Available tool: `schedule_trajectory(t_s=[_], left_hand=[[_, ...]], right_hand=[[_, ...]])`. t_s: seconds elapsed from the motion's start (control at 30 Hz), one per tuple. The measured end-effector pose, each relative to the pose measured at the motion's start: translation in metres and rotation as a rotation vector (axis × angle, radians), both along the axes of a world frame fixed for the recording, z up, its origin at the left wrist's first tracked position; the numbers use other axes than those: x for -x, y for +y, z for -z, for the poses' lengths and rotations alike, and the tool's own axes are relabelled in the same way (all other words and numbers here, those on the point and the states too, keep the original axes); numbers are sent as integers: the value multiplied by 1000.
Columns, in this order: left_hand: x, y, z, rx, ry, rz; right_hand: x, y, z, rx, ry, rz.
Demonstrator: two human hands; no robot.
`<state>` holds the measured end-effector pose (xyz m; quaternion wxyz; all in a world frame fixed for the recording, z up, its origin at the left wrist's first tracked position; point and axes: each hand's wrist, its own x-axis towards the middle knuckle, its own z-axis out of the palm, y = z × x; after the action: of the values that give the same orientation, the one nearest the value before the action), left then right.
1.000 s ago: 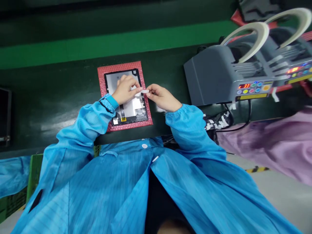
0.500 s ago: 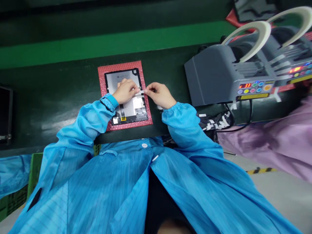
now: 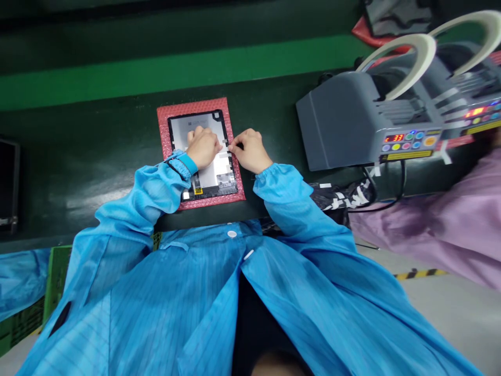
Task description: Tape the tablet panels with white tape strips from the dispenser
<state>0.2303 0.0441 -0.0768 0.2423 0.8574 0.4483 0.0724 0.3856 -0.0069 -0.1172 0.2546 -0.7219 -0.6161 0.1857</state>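
Note:
A flat display panel (image 3: 207,180) with a black border and a silver-grey back lies on a red bubble-wrap sheet (image 3: 239,194). Short white tape pieces (image 3: 224,155) run along its right side, and a yellow-edged patch (image 3: 198,191) is near its bottom. My left hand (image 3: 204,148) rests over the panel's middle, fingers curled and fingertips together near the right side; what they hold is hidden. At the panel's right edge, my right hand (image 3: 251,151) pinches thumb and forefinger on the end of a white tape strip, mostly covered by the fingertips.
Two grey tape dispensers (image 3: 344,120) with cream rings and lit buttons stand to the right. Before them lies a black bag (image 3: 340,196) with white tape scraps. A dark screen (image 3: 8,183) sits at far left. Another person's pink sleeve (image 3: 434,224) is at right.
My right hand has moved slightly left, onto the panel's edge. The white strip stretched between both hands is now mostly hidden. My left hand's fingers have curled more.

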Motion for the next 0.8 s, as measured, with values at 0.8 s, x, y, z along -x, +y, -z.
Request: schedule_trajectory(t_s=[0.8], left_hand=[[28,26,-11,-96,-108,-88]], right_hand=[[-12,30,-53,105,-258,-83]])
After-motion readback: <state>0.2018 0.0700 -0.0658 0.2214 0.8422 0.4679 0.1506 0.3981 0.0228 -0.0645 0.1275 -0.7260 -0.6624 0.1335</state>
